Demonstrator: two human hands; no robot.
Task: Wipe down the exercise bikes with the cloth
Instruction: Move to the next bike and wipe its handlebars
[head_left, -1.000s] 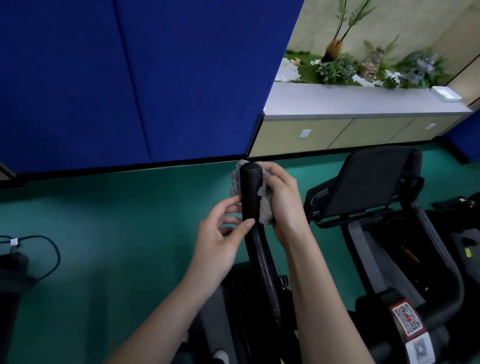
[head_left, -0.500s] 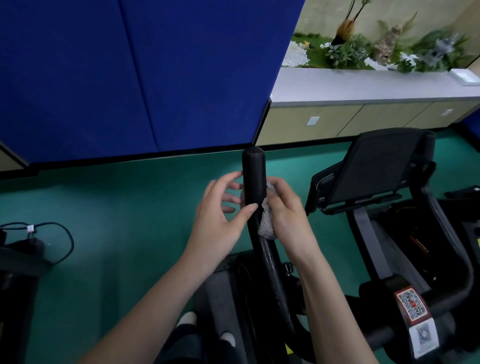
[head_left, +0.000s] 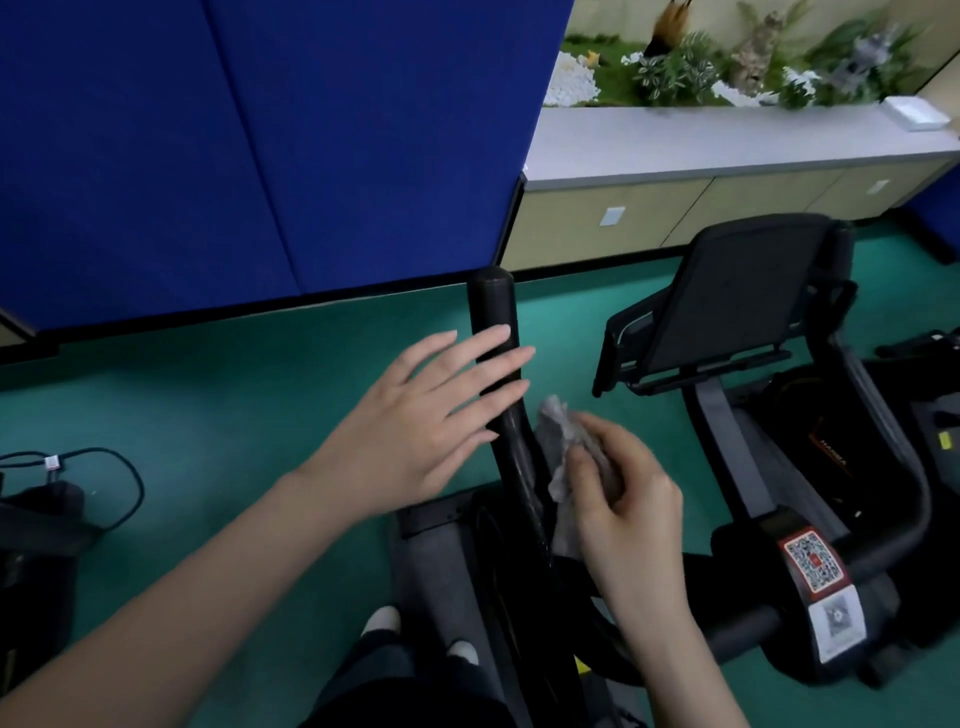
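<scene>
Nearly vert. handle (head_left: 491, 306), tip up; cloth (head_left: 557, 434) alongside

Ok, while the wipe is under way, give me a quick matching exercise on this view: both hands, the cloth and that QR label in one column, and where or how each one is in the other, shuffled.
Column one
1. left hand
2. right hand
3. cloth
4. QR label

Column two
a. stuck on the second bike, lower right of the view
b. fingers straight, lying across the black handle
c. bunched up just right of the handle
d. fingers curled, pinching grey fabric

Pairs: 1-b, 2-d, 3-c, 4-a
</scene>
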